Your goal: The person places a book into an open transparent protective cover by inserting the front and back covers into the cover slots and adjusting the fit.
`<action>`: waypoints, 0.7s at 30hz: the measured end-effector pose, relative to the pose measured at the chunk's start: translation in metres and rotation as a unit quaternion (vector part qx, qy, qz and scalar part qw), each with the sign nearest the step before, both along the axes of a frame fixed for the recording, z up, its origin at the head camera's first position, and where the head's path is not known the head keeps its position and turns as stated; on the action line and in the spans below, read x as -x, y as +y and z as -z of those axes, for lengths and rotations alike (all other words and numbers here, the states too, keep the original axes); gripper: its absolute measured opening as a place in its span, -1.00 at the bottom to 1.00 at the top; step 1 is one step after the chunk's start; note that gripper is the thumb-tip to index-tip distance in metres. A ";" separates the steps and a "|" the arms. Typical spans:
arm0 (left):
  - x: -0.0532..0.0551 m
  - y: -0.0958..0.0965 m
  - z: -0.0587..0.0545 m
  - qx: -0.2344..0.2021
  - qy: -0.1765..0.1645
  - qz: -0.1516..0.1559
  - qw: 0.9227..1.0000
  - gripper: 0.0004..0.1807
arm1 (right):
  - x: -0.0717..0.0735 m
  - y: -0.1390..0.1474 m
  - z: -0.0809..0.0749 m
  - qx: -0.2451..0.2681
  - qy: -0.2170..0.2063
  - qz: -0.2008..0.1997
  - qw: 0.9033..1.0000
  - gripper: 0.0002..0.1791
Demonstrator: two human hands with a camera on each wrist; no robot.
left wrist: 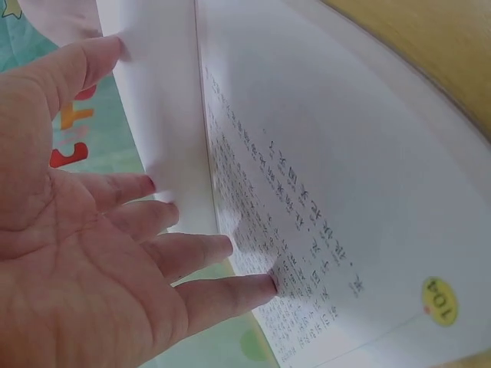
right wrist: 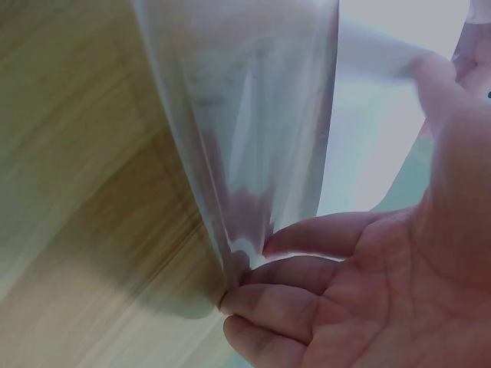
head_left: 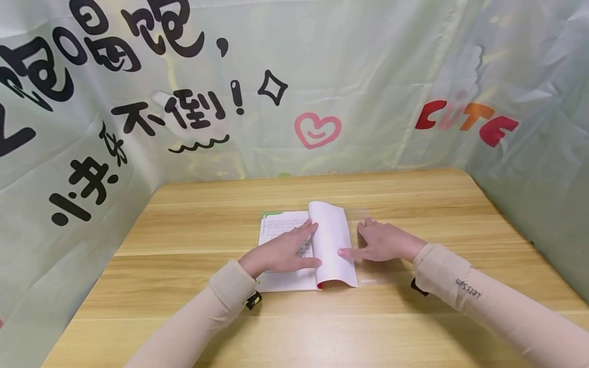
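Note:
An open book [head_left: 290,281] with printed text lies on the table, page number 104 showing in the left wrist view. Its white leaf [head_left: 332,240] stands curved up along the right side, with a bit of red at its lower edge. My left hand [head_left: 290,250] spreads over the book, fingertips on the printed page [left wrist: 322,153] and along the leaf. From the right, my right hand [head_left: 384,241] touches the leaf with its thumb. Its other fingertips rest at the edge of a clear plastic sheet [right wrist: 245,115] that extends beyond the leaf onto the table.
The wooden table [head_left: 184,301] carries the book near its middle. Pale cloth [head_left: 377,66] with printed lettering and a pink heart [head_left: 317,131] hangs behind and at both sides. A dark band shows under each sleeve.

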State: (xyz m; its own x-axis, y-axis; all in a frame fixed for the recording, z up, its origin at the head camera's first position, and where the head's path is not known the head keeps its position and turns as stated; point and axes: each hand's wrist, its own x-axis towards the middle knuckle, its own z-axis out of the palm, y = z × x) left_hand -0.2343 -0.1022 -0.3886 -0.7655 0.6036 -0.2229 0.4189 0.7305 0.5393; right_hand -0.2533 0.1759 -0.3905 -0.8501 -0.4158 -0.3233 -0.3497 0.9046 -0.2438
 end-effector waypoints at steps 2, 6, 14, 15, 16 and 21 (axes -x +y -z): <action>0.000 0.000 0.000 -0.002 -0.001 0.000 1.000 0.02 | 0.000 -0.002 0.000 0.003 -0.001 0.009 1.000 0.29; 0.000 0.002 0.000 -0.007 -0.006 -0.002 1.000 0.01 | -0.001 -0.003 0.001 -0.007 0.005 0.008 1.000 0.33; -0.003 0.010 0.006 -0.027 -0.017 -0.009 0.999 0.01 | -0.004 -0.001 0.003 -0.008 0.011 -0.009 1.000 0.34; -0.003 0.011 0.007 -0.028 -0.014 -0.010 0.999 0.01 | -0.004 -0.001 0.003 -0.007 0.012 -0.010 1.000 0.33; -0.004 0.012 0.007 -0.030 -0.012 -0.010 0.999 0.01 | -0.004 -0.001 0.003 -0.007 0.011 -0.010 1.000 0.33; -0.003 0.012 0.009 -0.033 -0.004 -0.013 0.999 0.05 | -0.003 -0.001 0.000 -0.006 0.012 -0.010 1.000 0.31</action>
